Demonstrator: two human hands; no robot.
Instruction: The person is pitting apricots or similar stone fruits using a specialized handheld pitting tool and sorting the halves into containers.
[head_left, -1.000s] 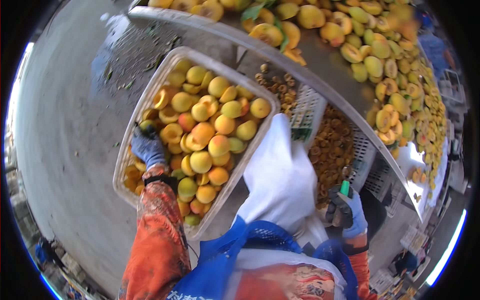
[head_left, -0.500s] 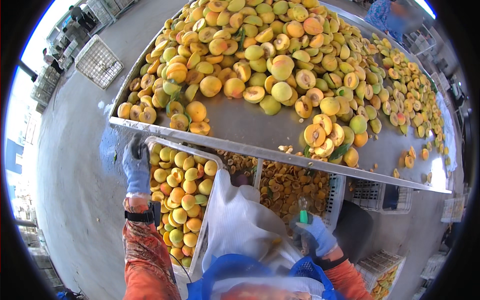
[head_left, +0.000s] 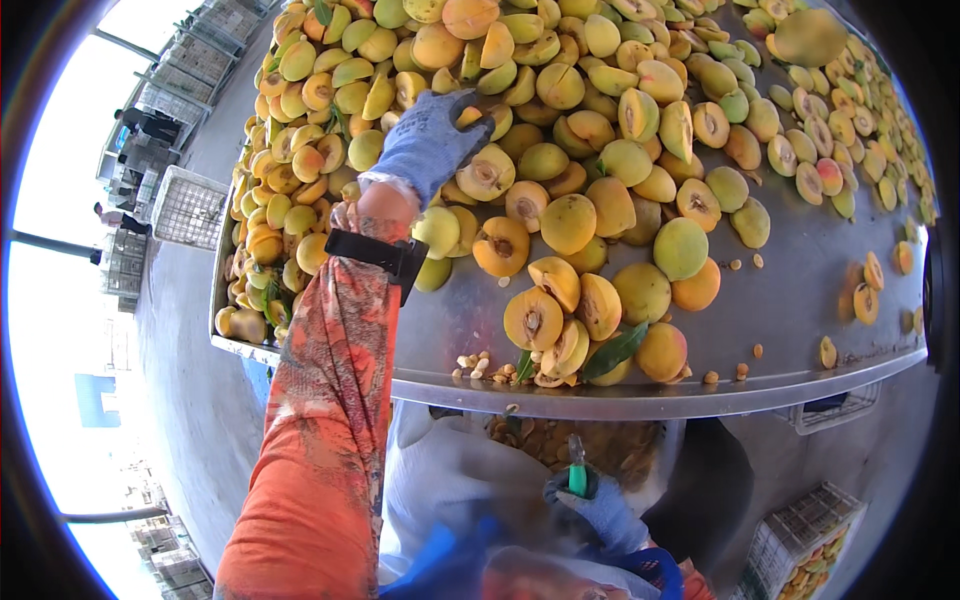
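My left hand (head_left: 425, 145), in a blue-grey knitted glove with dark fingertips, reaches into a big heap of yellow-orange apricots (head_left: 570, 222). Its thumb and forefinger are spread apart at a piece of fruit; whether they press on it is hard to see. Many of the apricots are halved, some with the stone showing. Low in front of my body, my right hand (head_left: 605, 515), gloved alike, is closed round a green-handled tool (head_left: 577, 478) with a short metal tip. The tool's exact kind does not show.
The heap lies on a metal table (head_left: 640, 403) with a raised rim. Loose stones (head_left: 478, 366) and a leaf (head_left: 615, 352) lie near that rim. Brown apricot pieces (head_left: 540, 440) sit below it. A fruit-filled crate (head_left: 805, 540) stands lower right, a white crate (head_left: 188, 207) far left.
My left hand has moved from beside the fruit crate up and right into the heap. My right hand still holds the tool. The view has shifted closer over the table.
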